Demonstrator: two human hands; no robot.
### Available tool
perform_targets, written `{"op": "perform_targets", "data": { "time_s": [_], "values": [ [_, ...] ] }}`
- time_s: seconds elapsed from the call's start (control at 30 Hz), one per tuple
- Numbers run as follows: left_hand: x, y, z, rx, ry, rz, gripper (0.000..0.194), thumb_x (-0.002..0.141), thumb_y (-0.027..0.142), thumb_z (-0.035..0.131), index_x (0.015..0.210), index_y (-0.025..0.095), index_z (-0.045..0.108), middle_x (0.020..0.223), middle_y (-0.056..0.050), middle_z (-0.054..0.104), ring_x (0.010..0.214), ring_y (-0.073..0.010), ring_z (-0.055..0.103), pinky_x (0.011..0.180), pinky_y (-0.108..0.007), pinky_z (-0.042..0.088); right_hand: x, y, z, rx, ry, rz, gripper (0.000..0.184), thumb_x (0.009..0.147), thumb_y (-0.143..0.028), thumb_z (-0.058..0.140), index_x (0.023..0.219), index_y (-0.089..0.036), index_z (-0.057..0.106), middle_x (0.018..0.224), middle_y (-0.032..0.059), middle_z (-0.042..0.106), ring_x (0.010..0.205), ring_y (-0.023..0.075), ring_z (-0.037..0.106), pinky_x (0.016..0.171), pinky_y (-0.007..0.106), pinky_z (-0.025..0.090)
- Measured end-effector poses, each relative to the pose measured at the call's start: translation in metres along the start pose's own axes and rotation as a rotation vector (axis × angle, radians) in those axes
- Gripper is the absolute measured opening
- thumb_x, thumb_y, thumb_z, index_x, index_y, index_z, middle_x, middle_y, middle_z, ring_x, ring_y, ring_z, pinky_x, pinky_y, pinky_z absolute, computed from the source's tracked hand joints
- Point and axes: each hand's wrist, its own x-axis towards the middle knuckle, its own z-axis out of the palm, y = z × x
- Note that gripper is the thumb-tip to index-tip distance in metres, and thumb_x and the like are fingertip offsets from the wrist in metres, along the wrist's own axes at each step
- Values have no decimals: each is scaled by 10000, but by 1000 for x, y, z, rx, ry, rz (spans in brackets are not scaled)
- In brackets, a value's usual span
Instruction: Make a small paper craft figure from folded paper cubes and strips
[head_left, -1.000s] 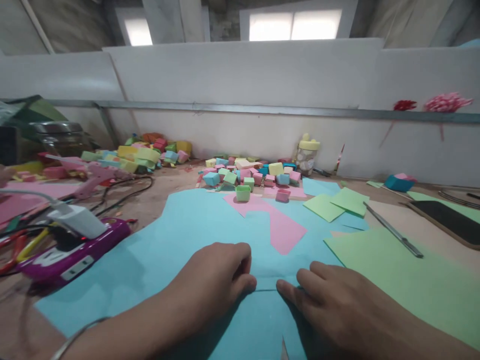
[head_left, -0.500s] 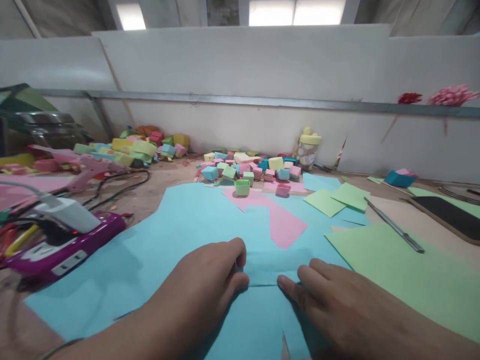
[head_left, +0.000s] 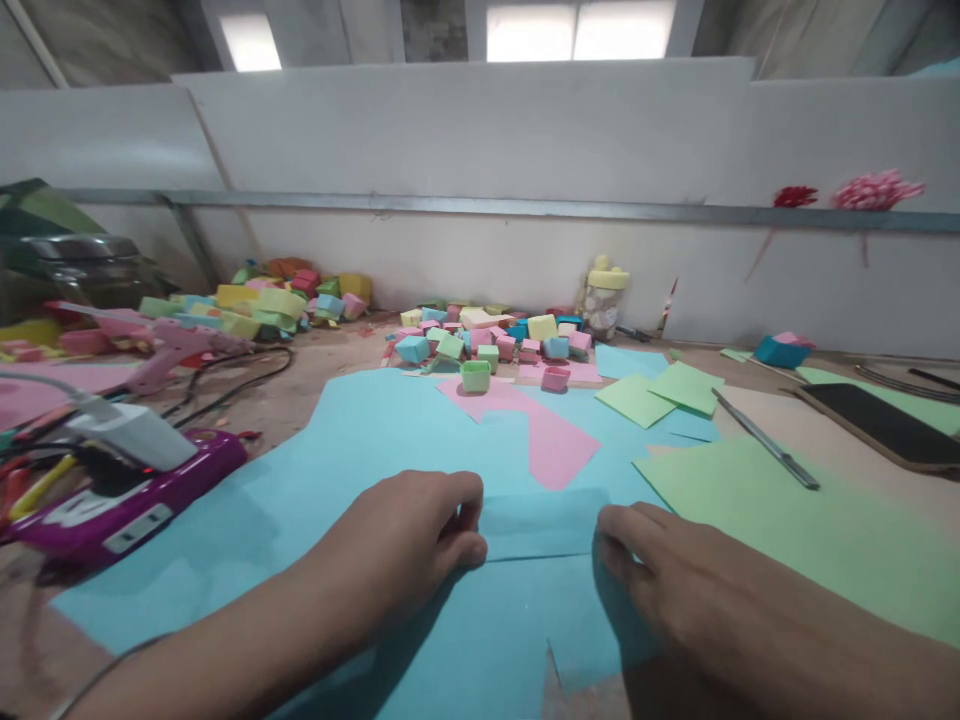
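A narrow blue paper strip [head_left: 544,525] with a straight lower edge lies across the large blue paper sheet [head_left: 360,430]. My left hand [head_left: 420,530] rests at the strip's left end, thumb and forefinger closed on it. At the right end is my right hand [head_left: 667,570], fingers curled together against the paper, its fingertips partly hidden. A pink paper piece [head_left: 562,440] with an angular cut-out lies just beyond the strip. Small paper boxes, one green [head_left: 475,377] and one pink [head_left: 555,379], stand at the sheet's far edge.
Many small coloured paper boxes [head_left: 450,347] are heaped by the wall. On the left are a purple power strip [head_left: 180,480] and a pink glue gun [head_left: 176,350]. Green paper [head_left: 795,540], a slim metal cutter [head_left: 765,437] and a phone [head_left: 877,420] lie right.
My right hand has slid rightward along the blue strip, away from my left hand, showing more of its edge. My left hand stays at the left end. The view has shifted slightly.
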Motion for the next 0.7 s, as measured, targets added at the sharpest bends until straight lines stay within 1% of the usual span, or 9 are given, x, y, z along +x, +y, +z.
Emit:
{"op": "perform_targets", "data": {
  "time_s": [0.1, 0.17, 0.27, 0.3, 0.33, 0.43, 0.53, 0.63, 0.7],
  "values": [
    [-3, 4, 5, 67, 89, 74, 77, 731, 199, 533, 671, 207, 581, 698, 6, 541, 691, -162, 488, 587, -258, 333, -2, 1, 4, 15, -87, -95, 143, 708, -91, 506, 611, -195, 489, 559, 2, 506, 476, 129, 416, 420, 272, 228],
    [-5, 9, 11, 148, 137, 186, 133, 752, 145, 513, 703, 208, 619, 774, -19, 548, 775, -182, 491, 644, -281, 362, -2, -1, 10, -20, -115, -131, 116, 665, -77, 534, 711, -184, 533, 596, 9, 520, 518, 151, 435, 450, 278, 235],
    [-11, 20, 24, 282, 89, 353, 204, 787, 88, 457, 808, 195, 629, 790, -40, 564, 751, -187, 492, 652, -305, 399, -1, -5, 19, -70, -86, -152, 326, 640, -132, 551, 966, -146, 544, 682, 36, 542, 588, 190, 449, 481, 290, 235],
    [-13, 24, 28, 323, 70, 380, 226, 794, 76, 434, 847, 187, 625, 801, -48, 574, 737, -191, 496, 649, -321, 412, -1, -6, 21, -70, -80, -153, 347, 647, -155, 549, 994, -141, 538, 696, 40, 540, 598, 194, 444, 482, 291, 225],
    [-15, 26, 32, 356, 52, 386, 247, 797, 65, 416, 874, 179, 620, 816, -56, 583, 727, -195, 502, 645, -337, 422, -1, -8, 22, -60, -73, -145, 306, 655, -171, 545, 959, -146, 550, 691, 37, 533, 592, 190, 431, 478, 291, 207],
    [-20, 31, 41, 421, 12, 333, 256, 771, 52, 418, 875, 163, 623, 901, -83, 597, 763, -225, 525, 637, -370, 452, -2, -11, 21, -66, -14, -102, 48, 634, -136, 546, 626, -183, 544, 589, 26, 489, 529, 169, 370, 465, 301, 137],
    [-25, 33, 44, 420, -12, 316, 240, 743, 48, 442, 843, 166, 626, 910, -79, 598, 789, -229, 531, 637, -353, 464, -2, -13, 16, -126, 58, -100, 225, 589, -97, 536, 416, -191, 427, 494, 34, 442, 482, 157, 320, 476, 310, 102],
    [-28, 38, 42, 421, 45, 305, 210, 755, 82, 461, 856, 183, 615, 866, -63, 596, 739, -202, 522, 584, -296, 444, -2, -16, 13, -161, 104, -103, 254, 600, -94, 502, 382, -188, 410, 443, 39, 421, 452, 149, 307, 488, 316, 106],
    [-30, 45, 38, 399, 82, 313, 215, 788, 187, 494, 979, 196, 592, 873, -61, 599, 735, -199, 522, 557, -276, 427, -2, -18, 13, -184, 133, -74, 232, 612, -109, 490, 401, -189, 437, 433, 41, 430, 448, 152, 322, 498, 320, 122]
  ]
}}
